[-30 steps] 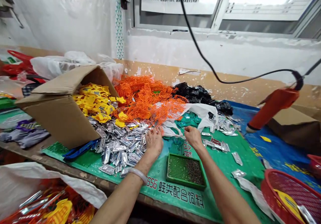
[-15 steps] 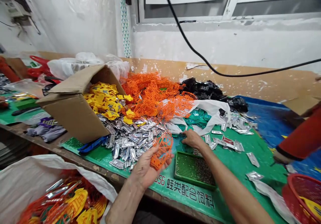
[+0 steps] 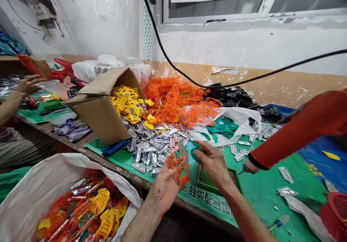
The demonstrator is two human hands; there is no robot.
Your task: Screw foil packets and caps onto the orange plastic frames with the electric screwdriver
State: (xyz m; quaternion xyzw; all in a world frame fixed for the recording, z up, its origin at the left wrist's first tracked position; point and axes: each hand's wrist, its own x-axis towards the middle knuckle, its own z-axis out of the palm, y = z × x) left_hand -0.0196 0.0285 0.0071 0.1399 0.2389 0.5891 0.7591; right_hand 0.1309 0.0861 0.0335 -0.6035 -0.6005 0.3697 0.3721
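My left hand holds an orange plastic lattice frame, palm up, above the table's front edge. My right hand pinches a small translucent teal plastic piece close to the frame's right side; a narrow gap shows between them. Below my right hand lies a green perforated tray, partly covered, with small dark bits in its right part. A heap of silver packets spreads behind my left hand. More teal pieces lie in a white plastic bag behind my right hand.
A cardboard box spills yellow parts beside an orange frame heap. A red-orange tool with a thin tip hangs at right. A white sack holds assembled-looking pieces. Another person's hand is far left. A black cable crosses above.
My right hand has lifted from beside the white bag towards the frame, bringing the teal piece. The view has shifted left; the red-orange tool has swung inward. Another person's hand now shows.
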